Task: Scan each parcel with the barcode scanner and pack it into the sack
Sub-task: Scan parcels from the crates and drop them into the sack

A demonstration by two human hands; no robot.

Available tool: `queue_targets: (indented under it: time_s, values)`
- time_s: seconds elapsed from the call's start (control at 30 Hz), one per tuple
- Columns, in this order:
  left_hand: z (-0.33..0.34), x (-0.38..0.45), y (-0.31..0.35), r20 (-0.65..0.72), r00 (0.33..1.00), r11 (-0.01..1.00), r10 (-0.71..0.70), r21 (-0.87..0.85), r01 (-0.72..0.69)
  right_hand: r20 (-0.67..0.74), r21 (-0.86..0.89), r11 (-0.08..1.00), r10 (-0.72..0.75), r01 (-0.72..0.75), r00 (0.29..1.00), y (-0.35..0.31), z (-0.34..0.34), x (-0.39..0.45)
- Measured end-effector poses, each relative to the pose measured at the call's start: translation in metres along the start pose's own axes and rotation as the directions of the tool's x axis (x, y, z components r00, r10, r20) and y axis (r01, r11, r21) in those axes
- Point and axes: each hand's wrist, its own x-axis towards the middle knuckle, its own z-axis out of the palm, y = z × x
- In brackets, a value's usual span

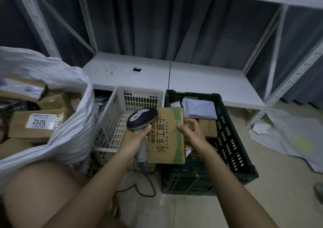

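Here, left hand (135,137) gripping barcode scanner (141,117) handle, right hand (190,131) pinching printed cardboard parcel (167,137) edge, above dark green crate (234,137).

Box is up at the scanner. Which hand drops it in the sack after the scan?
Right, probably. The right hand already grips the cardboard box; the left hand holds the barcode scanner. The white sack lies on the left, so it must reach across.

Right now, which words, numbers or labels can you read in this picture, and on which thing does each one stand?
"3012": white label on a cardboard box in the sack, seen upside down.
"纯手工粽子": big print on the cardboard parcel in the right hand.
Smaller print on that parcel: too blurred.
Label on the upper box in the sack: blurred.
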Motion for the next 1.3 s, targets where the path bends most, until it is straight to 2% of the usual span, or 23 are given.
queue_targets:
  time_s: [0.17,0.3,0.37,0.43,0.5,0.57,0.6,0.63,0.8,0.9,0.97,1.03,1.07,1.1,1.13,1.17,1.2,1.23,1.3]
  values:
    - [-0.011,-0.006,-0.023,-0.03,0.998,0.998,-0.058,-0.04,0.057,0.014,0.004,0.994,0.111,-0.111,0.994,0.017,0.013,-0.008]
    - [-0.021,-0.008,-0.037,0.032,0.995,0.993,-0.095,-0.066,0.097,-0.056,0.054,0.992,0.12,-0.117,0.991,0.031,0.019,-0.005]
    - [-0.021,-0.007,-0.042,0.065,0.991,0.99,-0.118,-0.073,0.122,-0.095,-0.028,0.992,0.118,-0.121,0.989,0.035,0.022,-0.003]
    - [-0.021,-0.003,-0.049,0.072,0.987,0.987,-0.142,-0.066,0.146,-0.062,-0.196,0.975,0.094,-0.104,0.994,0.038,0.025,-0.003]
    - [-0.021,0.001,-0.057,0.079,0.982,0.981,-0.175,-0.07,0.18,0.002,-0.444,0.894,0.069,-0.06,0.998,0.041,0.027,-0.004]
    - [-0.022,0.005,-0.064,0.098,0.973,0.974,-0.207,-0.078,0.215,0.021,-0.725,0.688,0.066,-0.03,0.998,0.045,0.029,-0.004]
    - [-0.023,0.007,-0.067,0.11,0.971,0.971,-0.214,-0.086,0.224,0.027,-0.809,0.588,0.06,-0.014,0.998,0.046,0.031,-0.005]
    - [-0.023,0.008,-0.069,0.124,0.968,0.969,-0.218,-0.089,0.229,0.037,-0.847,0.531,0.044,0.007,0.998,0.046,0.034,-0.007]
    - [-0.024,0.009,-0.075,0.133,0.963,0.964,-0.234,-0.093,0.247,0.009,-0.919,0.394,-0.056,0.031,0.998,0.037,0.042,-0.012]
    - [-0.026,0.011,-0.077,0.104,0.968,0.968,-0.228,-0.079,0.236,-0.006,-0.959,0.283,0.009,-0.008,1.0,0.03,0.047,-0.015]
    - [-0.027,0.012,-0.079,0.095,0.971,0.97,-0.219,-0.091,0.228,-0.006,-0.964,0.264,0.097,-0.031,0.995,0.029,0.049,-0.017]
    - [-0.029,0.012,-0.08,0.092,0.975,0.969,-0.203,-0.122,0.214,0.009,-0.953,0.301,0.159,-0.039,0.987,0.033,0.044,-0.014]
    - [-0.03,0.012,-0.079,0.089,0.977,0.969,-0.194,-0.134,0.205,0.029,-0.932,0.36,0.165,-0.033,0.986,0.034,0.037,-0.012]
    - [-0.031,0.011,-0.078,0.083,0.98,0.97,-0.183,-0.146,0.194,0.054,-0.884,0.466,0.153,-0.024,0.987,0.031,0.03,-0.012]
    - [-0.032,0.01,-0.078,0.07,0.983,0.972,-0.17,-0.151,0.179,0.071,-0.787,0.616,0.13,-0.025,0.989,0.028,0.02,-0.011]
    - [-0.033,0.009,-0.078,0.054,0.986,0.976,-0.155,-0.148,0.162,0.079,-0.646,0.763,0.1,-0.026,0.992,0.027,0.012,-0.011]
    - [-0.035,0.009,-0.078,0.039,0.989,0.979,-0.142,-0.14,0.146,0.081,-0.506,0.862,0.087,-0.034,0.993,0.026,0.007,-0.013]
    - [-0.035,0.008,-0.077,0.03,0.991,0.981,-0.134,-0.136,0.136,0.079,-0.407,0.911,0.104,-0.064,0.991,0.027,0.004,-0.015]
    - [-0.036,0.007,-0.077,0.046,0.99,0.982,-0.134,-0.131,0.139,0.098,-0.338,0.937,0.129,-0.089,0.987,0.035,0.002,-0.013]
